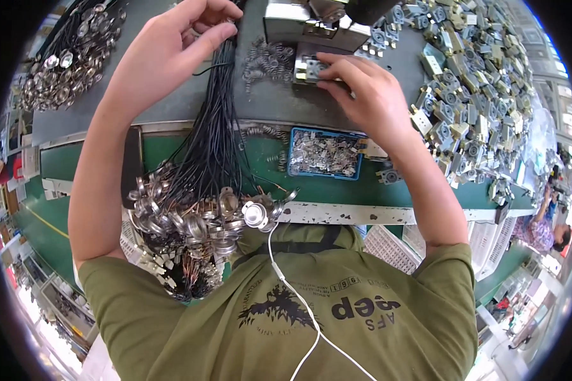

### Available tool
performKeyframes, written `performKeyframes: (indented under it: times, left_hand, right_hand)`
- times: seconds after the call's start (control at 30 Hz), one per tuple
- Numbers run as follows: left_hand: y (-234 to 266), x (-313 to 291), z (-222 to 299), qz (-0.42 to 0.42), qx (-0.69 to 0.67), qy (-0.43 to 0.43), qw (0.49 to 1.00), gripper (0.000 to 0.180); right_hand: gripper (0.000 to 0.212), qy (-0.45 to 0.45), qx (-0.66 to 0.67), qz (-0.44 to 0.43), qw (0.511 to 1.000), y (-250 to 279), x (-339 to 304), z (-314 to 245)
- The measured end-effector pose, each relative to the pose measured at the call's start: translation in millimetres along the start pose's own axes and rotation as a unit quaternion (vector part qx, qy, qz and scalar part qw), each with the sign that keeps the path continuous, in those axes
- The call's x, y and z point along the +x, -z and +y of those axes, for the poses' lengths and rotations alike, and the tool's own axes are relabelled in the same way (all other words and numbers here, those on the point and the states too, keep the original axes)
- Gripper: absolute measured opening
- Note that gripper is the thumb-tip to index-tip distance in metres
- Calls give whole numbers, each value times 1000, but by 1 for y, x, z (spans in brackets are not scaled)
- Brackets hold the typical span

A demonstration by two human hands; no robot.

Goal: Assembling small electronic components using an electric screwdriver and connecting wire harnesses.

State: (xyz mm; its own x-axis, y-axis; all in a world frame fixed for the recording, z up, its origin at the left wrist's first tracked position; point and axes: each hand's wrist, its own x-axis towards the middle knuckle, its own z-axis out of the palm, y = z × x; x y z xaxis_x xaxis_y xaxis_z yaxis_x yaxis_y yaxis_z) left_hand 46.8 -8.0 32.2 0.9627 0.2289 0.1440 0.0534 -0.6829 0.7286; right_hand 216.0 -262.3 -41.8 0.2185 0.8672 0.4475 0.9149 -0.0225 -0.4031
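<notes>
My left hand [187, 41] is at the top of a long bundle of black wires [219, 89], with thumb and fingertips pinched together. Whatever is between them is too small to make out. My right hand [365, 86] grips a small grey block [313, 68] with metal parts between thumb and fingers. The block rests at a metal fixture [304, 54] below a bench machine [286, 28]. Loose coil springs [267, 62] lie between my two hands. Round silvery metal caps [197, 225] hang at the near end of the wires, over the bench edge.
A blue tray [290, 155] of small metal pieces stands nearer to me. Grey and cream blocks [467, 95] are heaped at the right. More wired metal caps [63, 76] lie at the far left. A white cable [279, 273] runs down my shirt. Another person [543, 232] is far right.
</notes>
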Motion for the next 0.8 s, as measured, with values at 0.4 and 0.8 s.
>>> performKeyframes:
  times: [0.4, 0.8]
  left_hand:
    - [8, -16, 16, -102, 61, 13, 993, 23]
    - [-17, -41, 40, -359, 190, -17, 914, 24]
  right_hand:
    - [15, -22, -81, 50, 995, -12, 0, 1]
    - [27, -24, -126, 51, 990, -1, -8, -12]
